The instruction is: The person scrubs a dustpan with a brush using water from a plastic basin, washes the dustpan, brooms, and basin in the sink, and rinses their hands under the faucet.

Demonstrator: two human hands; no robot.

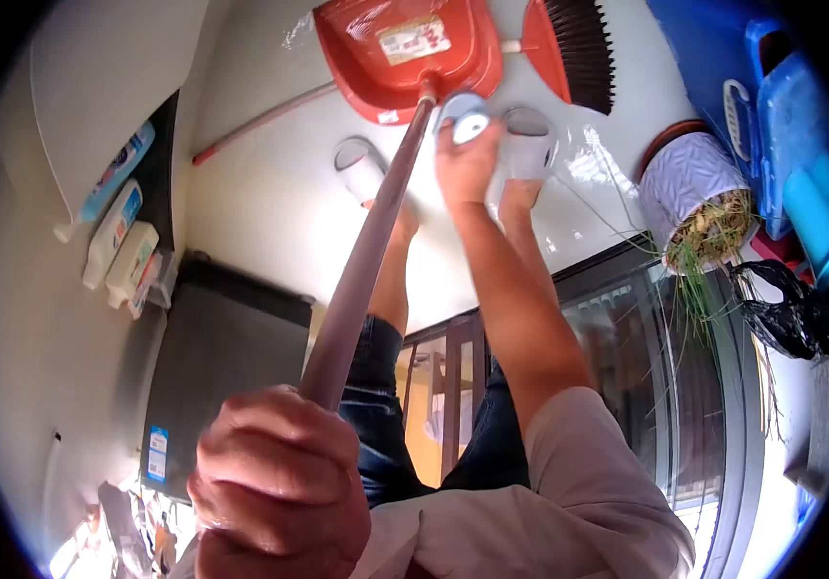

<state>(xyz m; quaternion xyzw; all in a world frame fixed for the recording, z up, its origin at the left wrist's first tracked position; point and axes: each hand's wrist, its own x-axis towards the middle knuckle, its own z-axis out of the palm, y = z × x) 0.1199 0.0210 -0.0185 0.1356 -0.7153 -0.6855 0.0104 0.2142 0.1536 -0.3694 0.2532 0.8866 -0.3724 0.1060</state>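
Note:
In the lower left, my left hand (279,487) is wrapped round the top of a long brown pole (366,251). That pole runs down to a red dustpan (356,58), which rests on the floor with a label inside. My right hand (470,174) is low, close to the dustpan's near edge, its fingers closed on a blurred grey-blue round object (462,104) with a white disc. A red broom head (554,58) with dark bristles lies right of the dustpan; a thin red stick (260,124) shows to its left.
Grey slippers (361,166) are on my feet. At the right are a potted plant (689,183), blue plastic containers (800,135) and a black bag (788,309). Bottles (110,232) stand at the left, above a dark cabinet (226,357). Dark-framed glass panels (646,367) stand at the lower right.

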